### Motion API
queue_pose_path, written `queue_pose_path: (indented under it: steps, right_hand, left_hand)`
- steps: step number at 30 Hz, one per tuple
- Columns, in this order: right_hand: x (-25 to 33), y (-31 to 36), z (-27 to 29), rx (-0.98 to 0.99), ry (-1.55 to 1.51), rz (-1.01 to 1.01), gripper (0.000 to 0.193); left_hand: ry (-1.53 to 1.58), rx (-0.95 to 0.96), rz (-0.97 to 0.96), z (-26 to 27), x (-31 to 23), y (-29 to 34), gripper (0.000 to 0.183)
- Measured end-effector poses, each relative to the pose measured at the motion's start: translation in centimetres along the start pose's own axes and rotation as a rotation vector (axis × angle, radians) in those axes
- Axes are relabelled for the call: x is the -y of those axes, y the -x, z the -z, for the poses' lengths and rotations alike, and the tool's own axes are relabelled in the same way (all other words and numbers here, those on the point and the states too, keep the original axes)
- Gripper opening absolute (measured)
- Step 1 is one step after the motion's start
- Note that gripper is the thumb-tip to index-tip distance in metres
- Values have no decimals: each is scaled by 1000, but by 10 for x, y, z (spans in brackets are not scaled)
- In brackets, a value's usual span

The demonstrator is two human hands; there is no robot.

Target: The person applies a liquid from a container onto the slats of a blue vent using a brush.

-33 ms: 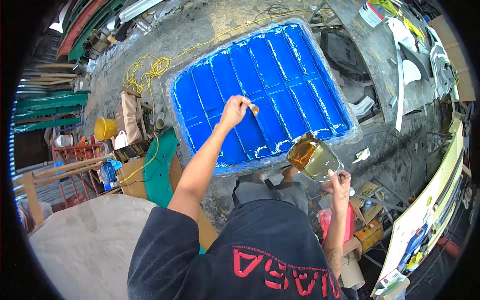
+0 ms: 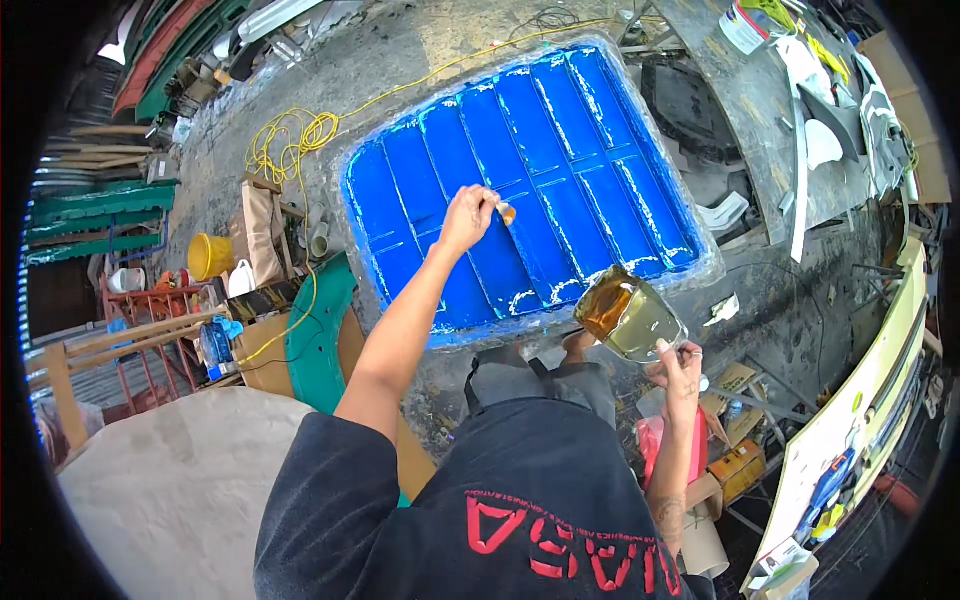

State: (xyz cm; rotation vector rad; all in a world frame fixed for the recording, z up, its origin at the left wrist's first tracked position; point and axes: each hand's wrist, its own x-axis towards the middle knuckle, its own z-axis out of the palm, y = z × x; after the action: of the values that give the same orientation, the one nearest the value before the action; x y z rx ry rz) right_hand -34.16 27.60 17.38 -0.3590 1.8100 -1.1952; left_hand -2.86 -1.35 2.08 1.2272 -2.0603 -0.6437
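Note:
In front of me lies a large blue ribbed mould (image 2: 445, 160), a shallow rectangular tray with raised lines and whitish streaks along its ribs. Above its middle, my left hand (image 2: 468, 218) is closed around a small paintbrush (image 2: 508, 214). The brush's amber-stained bristles are close to a rib; I cannot tell whether they touch it. At the mould's near right corner, my right hand (image 2: 680, 370) grips the rim of a see-through container (image 2: 645, 325). The container is tilted, and amber liquid (image 2: 606, 306) shows at its far end.
A coiled yellow cord (image 2: 295, 140) runs along the floor behind the mould. To the left stand a yellow bucket (image 2: 210, 257) and a green curved panel (image 2: 318, 330). A grey sheet (image 2: 775, 130) with scraps lies at right, near a cream panel (image 2: 840, 430). A red container (image 2: 655, 440) is below my right hand.
My left hand and the brush have shifted very slightly away from me. The container in my right hand stays in place.

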Motion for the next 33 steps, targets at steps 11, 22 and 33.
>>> queue_pose_path:
  steps: [11, 22, 33]
  right_hand:
    - [8, -8, 0, -24, 43, -21, 57]
    - [21, -10, -5, 15, 68, 8, 56]
    - [4, -9, 10, -38, -75, 18, 54]
  left_hand:
    - [-293, 452, -212, 8, -81, 70, 23]
    - [159, 75, 293, 3, 3, -19, 22]
    - [23, -198, -70, 4, -58, -12, 10]
